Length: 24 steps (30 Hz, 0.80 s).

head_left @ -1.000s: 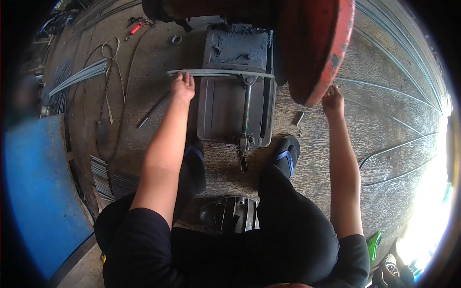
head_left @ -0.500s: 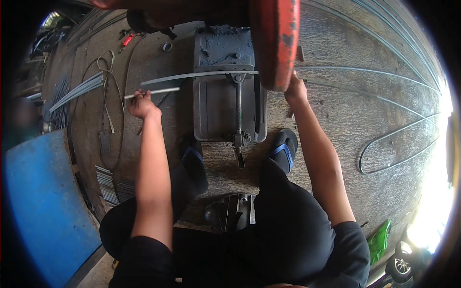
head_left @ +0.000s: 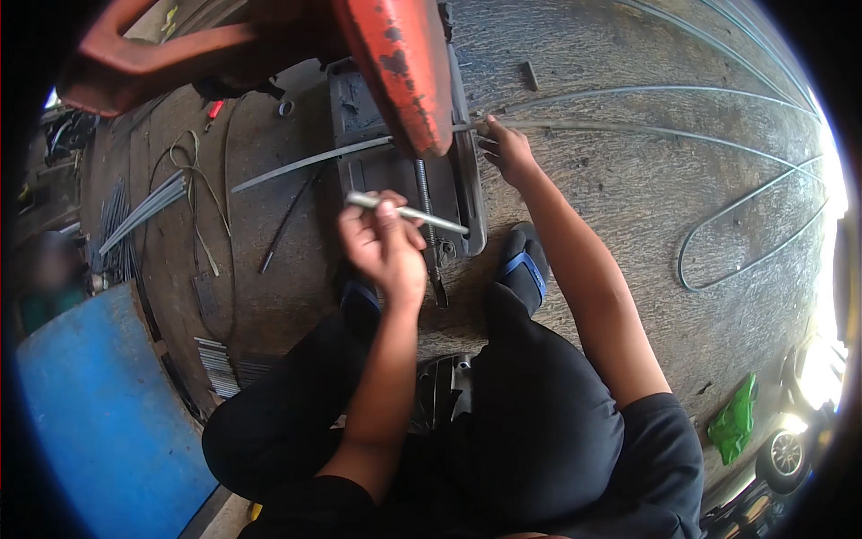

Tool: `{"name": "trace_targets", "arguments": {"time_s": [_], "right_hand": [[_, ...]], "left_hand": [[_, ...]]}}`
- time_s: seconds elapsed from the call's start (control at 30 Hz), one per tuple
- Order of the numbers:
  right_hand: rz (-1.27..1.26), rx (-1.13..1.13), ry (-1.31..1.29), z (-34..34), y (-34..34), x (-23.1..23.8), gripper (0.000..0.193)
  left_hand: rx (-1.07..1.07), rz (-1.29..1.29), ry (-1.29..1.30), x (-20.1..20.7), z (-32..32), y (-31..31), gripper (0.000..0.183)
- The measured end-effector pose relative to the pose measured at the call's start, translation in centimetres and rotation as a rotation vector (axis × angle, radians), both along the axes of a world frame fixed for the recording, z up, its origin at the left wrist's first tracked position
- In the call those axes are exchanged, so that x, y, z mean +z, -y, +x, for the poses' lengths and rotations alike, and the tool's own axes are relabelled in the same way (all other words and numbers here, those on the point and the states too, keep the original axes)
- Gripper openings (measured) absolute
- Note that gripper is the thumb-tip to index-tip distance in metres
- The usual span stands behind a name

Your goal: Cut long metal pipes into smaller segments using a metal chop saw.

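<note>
My left hand [head_left: 386,247] is closed around a short metal rod [head_left: 438,221], held over the base [head_left: 461,193] of a cut-off saw. Across that base lies a long thin metal rod [head_left: 301,165], its left end sticking out past the saw. At the base's right edge, my right hand [head_left: 510,153] has its thumb and fingers on the long rod. The saw's chipped red guard [head_left: 409,81] hides part of the rod, and no blade shows. A vise screw [head_left: 424,184] runs toward me along the base.
Several cut rods [head_left: 148,208] lie to the left beside a looped cord [head_left: 184,153]. A blue panel [head_left: 99,404] stands at lower left. Long bent rods [head_left: 691,269] spread across the floor on the right. A green bag [head_left: 734,420] and a wheel [head_left: 785,454] are at lower right.
My left hand has brought the short rod rightward and nearer, over the saw base. My right hand is now left of where it was, at the base's edge. The whole view has shifted.
</note>
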State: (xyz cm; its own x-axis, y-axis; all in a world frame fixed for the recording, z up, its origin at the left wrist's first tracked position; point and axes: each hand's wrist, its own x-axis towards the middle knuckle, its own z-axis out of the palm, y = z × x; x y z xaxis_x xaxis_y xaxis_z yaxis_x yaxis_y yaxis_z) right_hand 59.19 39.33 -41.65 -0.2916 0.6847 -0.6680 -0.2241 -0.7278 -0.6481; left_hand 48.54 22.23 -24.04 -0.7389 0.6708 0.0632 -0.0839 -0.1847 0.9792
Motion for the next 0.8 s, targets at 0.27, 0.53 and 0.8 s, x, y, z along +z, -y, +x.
{"name": "trace_targets", "arguments": {"time_s": [0.27, 0.53, 0.8], "right_hand": [[0.223, 0.111, -0.062, 4.2, 2.1, 4.5, 0.033], [0.668, 0.334, 0.383, 8.7, 8.1, 9.6, 0.028], [0.166, -0.563, -0.086, 15.0, 0.0, 2.9, 0.022]], "left_hand": [[-0.253, -0.102, 0.135, -4.1, 3.0, -4.2, 0.013], [-0.547, -0.232, 0.265, -6.6, 5.8, -10.6, 0.014], [-0.335, -0.579, 1.304, -15.8, 4.0, -15.4, 0.067]]}}
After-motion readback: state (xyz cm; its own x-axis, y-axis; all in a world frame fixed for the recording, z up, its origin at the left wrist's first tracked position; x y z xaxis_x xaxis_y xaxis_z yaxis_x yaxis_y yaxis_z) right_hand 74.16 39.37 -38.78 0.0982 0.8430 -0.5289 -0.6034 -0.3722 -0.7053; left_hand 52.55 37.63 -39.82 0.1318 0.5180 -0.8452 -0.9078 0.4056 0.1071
